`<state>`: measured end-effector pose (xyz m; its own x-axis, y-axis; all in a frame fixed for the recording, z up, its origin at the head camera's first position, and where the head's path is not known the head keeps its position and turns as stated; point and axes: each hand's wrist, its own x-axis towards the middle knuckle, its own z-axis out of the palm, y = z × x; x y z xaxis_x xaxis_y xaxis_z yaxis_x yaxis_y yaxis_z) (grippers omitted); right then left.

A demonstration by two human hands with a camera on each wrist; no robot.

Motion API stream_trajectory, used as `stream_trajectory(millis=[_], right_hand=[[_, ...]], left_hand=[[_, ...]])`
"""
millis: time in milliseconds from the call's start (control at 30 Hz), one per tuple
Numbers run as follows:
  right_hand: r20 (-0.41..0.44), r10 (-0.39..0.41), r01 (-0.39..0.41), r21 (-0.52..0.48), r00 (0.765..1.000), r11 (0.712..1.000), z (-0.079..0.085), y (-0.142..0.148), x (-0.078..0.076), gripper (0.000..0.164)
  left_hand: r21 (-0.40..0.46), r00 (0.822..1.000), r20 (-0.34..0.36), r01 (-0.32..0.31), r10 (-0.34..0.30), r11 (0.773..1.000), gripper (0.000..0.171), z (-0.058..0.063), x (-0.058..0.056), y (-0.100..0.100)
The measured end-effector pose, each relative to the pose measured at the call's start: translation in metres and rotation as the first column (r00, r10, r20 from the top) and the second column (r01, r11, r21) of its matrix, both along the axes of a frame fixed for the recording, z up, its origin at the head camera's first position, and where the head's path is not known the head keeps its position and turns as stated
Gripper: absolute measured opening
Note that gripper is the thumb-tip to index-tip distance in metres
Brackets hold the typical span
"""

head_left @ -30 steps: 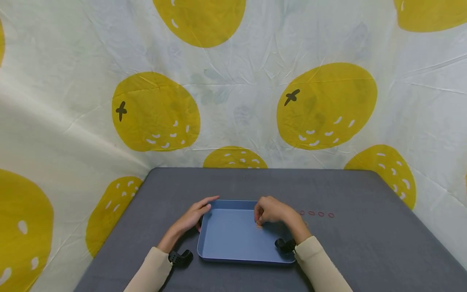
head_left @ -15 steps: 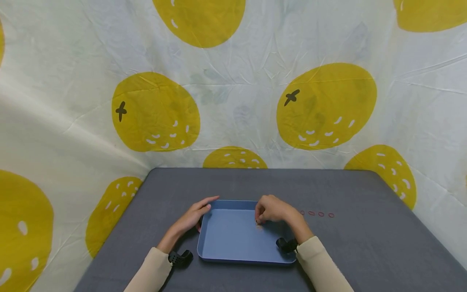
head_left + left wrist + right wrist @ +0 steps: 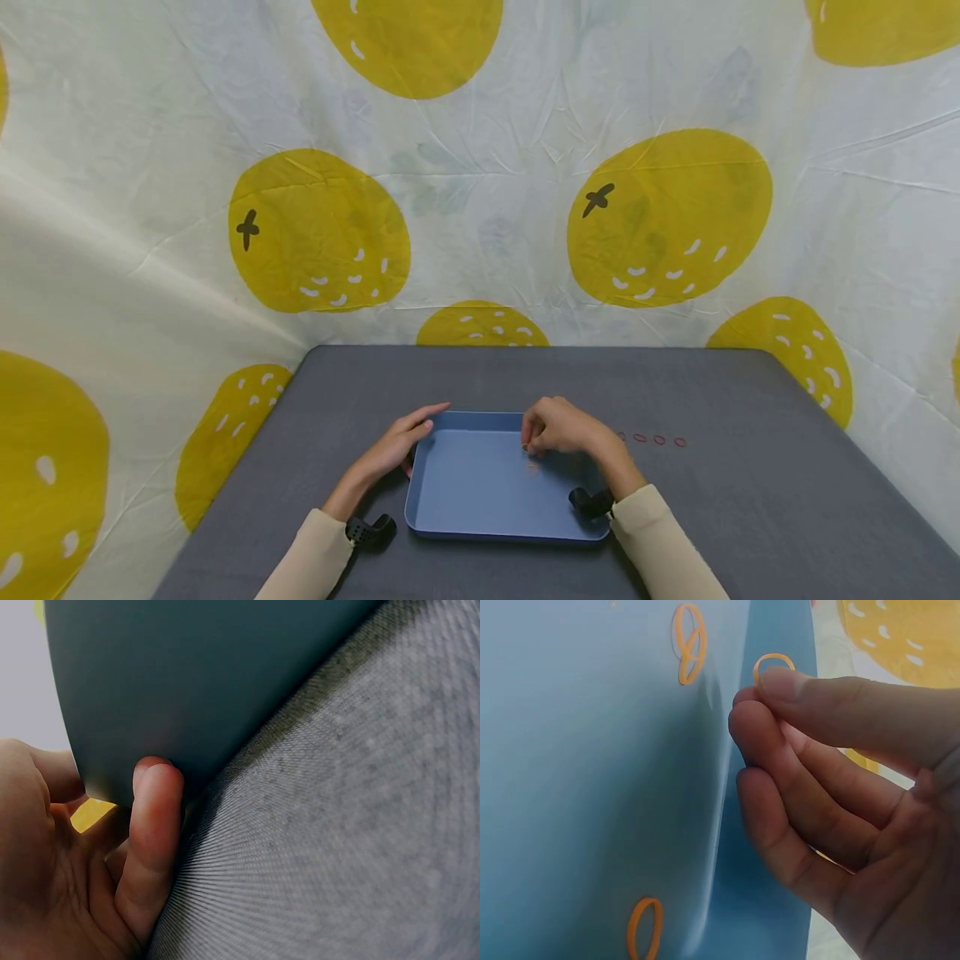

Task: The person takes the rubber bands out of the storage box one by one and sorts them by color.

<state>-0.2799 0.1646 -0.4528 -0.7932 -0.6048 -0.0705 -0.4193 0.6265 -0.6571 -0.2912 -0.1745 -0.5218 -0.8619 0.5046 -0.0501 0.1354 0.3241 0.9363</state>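
A shallow blue tray lies on the table. My left hand grips its far left corner; in the left wrist view one digit presses on the outer wall. Over the tray's right part, my right hand pinches a thin orange rubber band between thumb and fingers, raised off the floor. Two overlapping orange loops lie on the tray floor in the right wrist view, with another orange band lower down. Only a small orange mark shows of these in the head view.
Several red rubber bands lie in a row on the grey table, right of the tray. My right forearm partly covers the nearest one. A white cloth with yellow fruit print hangs behind the table.
My right hand has risen slightly with an orange band in its fingertips, leaving orange bands on the tray floor below. The left hand and tray have stayed put.
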Motion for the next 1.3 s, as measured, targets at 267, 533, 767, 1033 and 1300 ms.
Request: stream_trajectory(millis=[267, 533, 767, 1033, 1300], right_hand=[[-0.035, -0.019, 0.019, 0.009, 0.999, 1.000, 0.002, 0.003, 0.001, 0.012], [-0.045, -0.011, 0.010, -0.019, 0.999, 1.000, 0.008, 0.006, -0.001, 0.007], [-0.079, -0.001, -0.002, -0.038, 0.997, 0.999, 0.012, 0.012, -0.001, 0.007], [-0.074, -0.025, 0.021, -0.058, 0.997, 0.998, 0.023, 0.015, 0.004, 0.009], [-0.121, -0.043, 0.037, -0.053, 0.992, 0.998, 0.032, 0.021, 0.010, 0.007]], left_hand=[[-0.003, 1.000, -0.019, 0.006, -0.006, 1.000, 0.045, -0.001, -0.001, -0.001], [0.002, 1.000, -0.004, 0.005, -0.005, 1.000, 0.045, 0.000, -0.003, 0.000], [-0.006, 1.000, -0.015, 0.012, -0.013, 1.000, 0.047, 0.000, -0.004, 0.000], [-0.008, 1.000, -0.014, 0.008, -0.009, 1.000, 0.045, -0.002, -0.004, 0.001], [-0.009, 1.000, -0.010, 0.002, -0.002, 1.000, 0.045, -0.003, -0.003, 0.001]])
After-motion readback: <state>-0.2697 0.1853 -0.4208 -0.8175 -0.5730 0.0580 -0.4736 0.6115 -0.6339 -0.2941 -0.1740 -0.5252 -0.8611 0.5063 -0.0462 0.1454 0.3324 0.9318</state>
